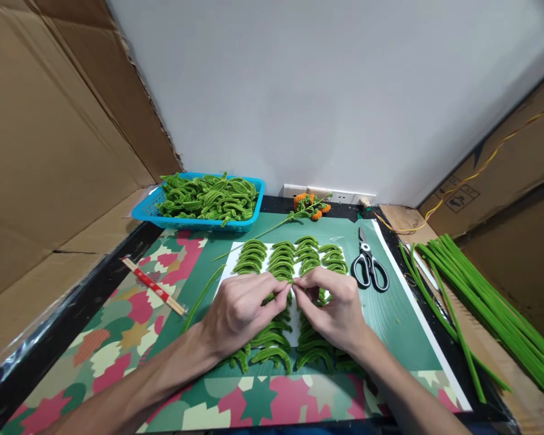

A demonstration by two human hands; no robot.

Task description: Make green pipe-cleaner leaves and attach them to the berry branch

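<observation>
My left hand (pixel 245 308) and my right hand (pixel 333 305) meet fingertip to fingertip over the middle of the table. Both are closed in a pinch on a small piece of green pipe cleaner (pixel 292 281), mostly hidden by the fingers. Under and around them, curved green pipe-cleaner pieces (pixel 250 257) lie in several columns on a white sheet (pixel 226 266) and the green mat. A longer green pipe cleaner (pixel 202 297) arcs beside my left wrist; whether it joins the held piece, I cannot tell. Black-handled scissors (pixel 366 266) lie right of the columns.
A blue basket (pixel 199 225) heaped with bent green pieces stands at the back left. An orange-flowered stem (pixel 306 211) lies behind the sheet. Wrapped chopsticks (pixel 154 286) rest at left, a bundle of green pipe cleaners (pixel 494 314) at right. Cardboard (pixel 63 90) flanks the table.
</observation>
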